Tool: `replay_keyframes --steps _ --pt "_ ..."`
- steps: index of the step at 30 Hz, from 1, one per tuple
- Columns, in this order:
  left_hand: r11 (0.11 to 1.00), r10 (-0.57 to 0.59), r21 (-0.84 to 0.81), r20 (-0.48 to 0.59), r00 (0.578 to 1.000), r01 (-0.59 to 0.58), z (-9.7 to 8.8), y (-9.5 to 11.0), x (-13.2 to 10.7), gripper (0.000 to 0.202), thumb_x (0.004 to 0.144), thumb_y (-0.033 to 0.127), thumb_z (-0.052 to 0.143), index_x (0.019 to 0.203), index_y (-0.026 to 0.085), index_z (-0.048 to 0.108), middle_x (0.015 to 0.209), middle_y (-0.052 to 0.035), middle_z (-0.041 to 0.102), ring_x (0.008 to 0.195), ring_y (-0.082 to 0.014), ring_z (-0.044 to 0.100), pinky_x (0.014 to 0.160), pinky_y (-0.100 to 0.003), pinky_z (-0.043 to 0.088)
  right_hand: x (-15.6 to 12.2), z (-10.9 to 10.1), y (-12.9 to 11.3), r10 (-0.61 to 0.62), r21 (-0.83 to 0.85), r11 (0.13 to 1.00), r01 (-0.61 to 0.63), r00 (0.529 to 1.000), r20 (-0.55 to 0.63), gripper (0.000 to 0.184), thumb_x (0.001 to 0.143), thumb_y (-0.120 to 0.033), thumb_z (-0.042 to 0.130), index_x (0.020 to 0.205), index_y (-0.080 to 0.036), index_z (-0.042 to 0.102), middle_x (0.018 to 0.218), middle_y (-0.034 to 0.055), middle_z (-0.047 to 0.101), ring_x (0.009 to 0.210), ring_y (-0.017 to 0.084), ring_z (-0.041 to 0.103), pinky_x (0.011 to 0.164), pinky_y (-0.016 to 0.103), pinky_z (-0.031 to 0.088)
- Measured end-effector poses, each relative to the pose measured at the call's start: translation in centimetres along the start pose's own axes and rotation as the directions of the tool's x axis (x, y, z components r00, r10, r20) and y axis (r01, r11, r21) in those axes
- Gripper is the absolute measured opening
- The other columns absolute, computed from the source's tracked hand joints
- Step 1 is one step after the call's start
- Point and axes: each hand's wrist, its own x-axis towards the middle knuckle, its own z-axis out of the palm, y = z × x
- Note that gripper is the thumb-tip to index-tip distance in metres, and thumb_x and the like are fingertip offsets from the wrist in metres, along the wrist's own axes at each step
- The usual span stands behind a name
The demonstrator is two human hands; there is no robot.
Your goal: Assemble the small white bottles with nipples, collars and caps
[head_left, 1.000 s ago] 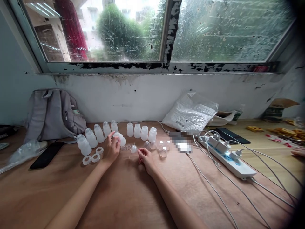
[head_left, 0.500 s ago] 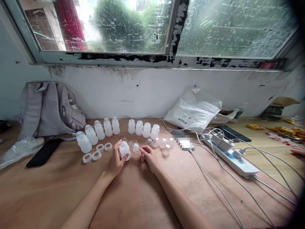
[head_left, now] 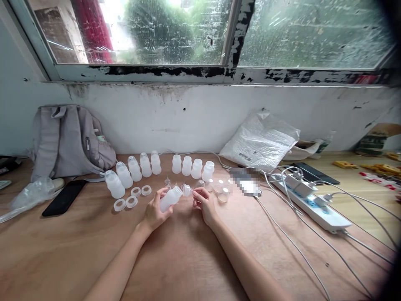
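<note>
My left hand (head_left: 158,211) is wrapped round a frosted baby bottle (head_left: 170,200), tilted with its open mouth toward the right. My right hand (head_left: 203,202) pinches the tip of a clear bottle nipple in a white collar ring (head_left: 187,190). The ring's open side faces the bottle's mouth, very close to it; whether they touch I cannot tell. Just behind the hands stand small clear nipples (head_left: 168,182), partly hidden. Clear dome caps (head_left: 223,195) lie beyond my right hand. Several loose collar rings (head_left: 131,202) lie left of my left hand.
Capped bottles (head_left: 134,169) stand in a row at the back left, and open bottles (head_left: 196,169) at the back centre. A phone (head_left: 64,198) and a grey backpack (head_left: 70,142) are on the left. A power strip (head_left: 322,213) with trailing cables occupies the right.
My left hand has tipped the bottle over toward the right. The nipple and ring in my right hand have turned and come up to its mouth. The view has shifted slightly.
</note>
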Motion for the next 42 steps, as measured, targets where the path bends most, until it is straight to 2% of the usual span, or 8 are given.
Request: replay_keyframes --steps 2,6,18,25,30,36,40,42 --pt "1.0 0.002 0.007 0.038 0.999 -0.002 -0.1 -0.2 -0.1 0.045 0.069 0.032 0.056 0.111 0.024 0.041 0.098 -0.0041 0.058 0.087 -0.0209 0.057 0.073 -0.031 0.045 0.0 -0.1 -0.2 -0.057 -0.04 0.998 0.057 0.998 0.018 0.018 0.068 -0.036 0.061 0.072 -0.02 0.053 0.059 -0.005 0.046 0.042 0.007 0.043 0.04 0.021 0.037" --pt "0.995 0.1 -0.023 0.089 0.991 -0.099 -0.3 -0.1 0.0 0.039 0.07 0.029 0.055 0.107 0.025 0.044 0.106 -0.0035 0.057 0.094 -0.0203 0.056 0.079 -0.03 0.044 0.0 -0.1 -0.4 -0.115 -0.1 0.987 0.122 0.991 0.073 0.018 0.069 -0.036 0.059 0.072 -0.019 0.054 0.064 -0.0033 0.048 0.043 0.007 0.043 0.041 0.022 0.039" --pt "0.973 0.22 -0.08 0.074 0.973 -0.214 -0.6 -0.4 0.0 0.04 0.069 0.022 0.057 0.108 0.022 0.048 0.103 -0.0041 0.058 0.092 -0.0193 0.056 0.078 -0.031 0.046 0.0 -0.4 -0.4 -0.123 -0.15 0.978 0.143 0.984 0.132 0.015 0.072 -0.033 0.057 0.067 -0.02 0.052 0.056 -0.0044 0.047 0.043 0.008 0.043 0.042 0.022 0.037" --pt "0.966 0.252 -0.071 0.081 0.964 -0.247 -0.8 -0.1 0.0 0.041 0.068 0.02 0.056 0.109 0.022 0.049 0.103 -0.0038 0.058 0.094 -0.0191 0.056 0.078 -0.03 0.046 0.0 -0.5 -0.4 -0.12 -0.202 0.969 0.144 0.984 0.13 0.02 0.071 -0.037 0.058 0.064 -0.02 0.051 0.051 -0.0053 0.045 0.042 0.009 0.042 0.041 0.022 0.034" --pt "0.965 0.257 -0.071 0.088 0.962 -0.252 -0.8 -0.1 0.0 0.042 0.068 0.02 0.057 0.109 0.022 0.049 0.103 -0.0038 0.058 0.094 -0.019 0.056 0.079 -0.03 0.046 -0.1 -0.3 -0.3 -0.115 -0.243 0.959 0.144 0.985 0.13 0.028 0.073 -0.041 0.056 0.057 -0.02 0.048 0.042 -0.0061 0.042 0.037 0.008 0.038 0.038 0.021 0.027" --pt "0.963 0.266 -0.087 0.131 0.955 -0.257 -0.6 0.0 -0.2 0.044 0.068 0.02 0.057 0.11 0.022 0.048 0.104 -0.0043 0.058 0.094 -0.0192 0.056 0.08 -0.031 0.046 0.2 -0.6 0.4 -0.021 -0.249 0.967 0.046 0.994 0.103 0.044 0.072 -0.046 0.055 0.044 -0.02 0.034 0.034 -0.0073 0.031 0.03 0.006 0.031 0.033 0.021 0.022" --pt "0.961 0.269 -0.095 0.127 0.955 -0.258 -0.6 0.0 -0.1 0.042 0.069 0.022 0.057 0.11 0.022 0.049 0.103 -0.0043 0.058 0.093 -0.0188 0.056 0.079 -0.03 0.047 0.2 -0.6 0.5 0.067 -0.229 0.973 -0.04 0.992 0.11 0.044 0.073 -0.048 0.053 0.043 -0.02 0.034 0.034 -0.0084 0.026 0.028 0.005 0.025 0.03 0.021 0.022" --pt "0.964 0.259 -0.092 0.119 0.958 -0.249 -0.6 -0.1 -0.1 0.04 0.069 0.023 0.057 0.109 0.022 0.049 0.102 -0.0043 0.059 0.093 -0.0187 0.056 0.079 -0.03 0.047 0.1 -0.5 0.3 0.088 -0.189 0.98 -0.062 0.988 0.13 0.039 0.072 -0.046 0.053 0.049 -0.02 0.038 0.037 -0.0086 0.03 0.027 0.005 0.026 0.029 0.02 0.023"
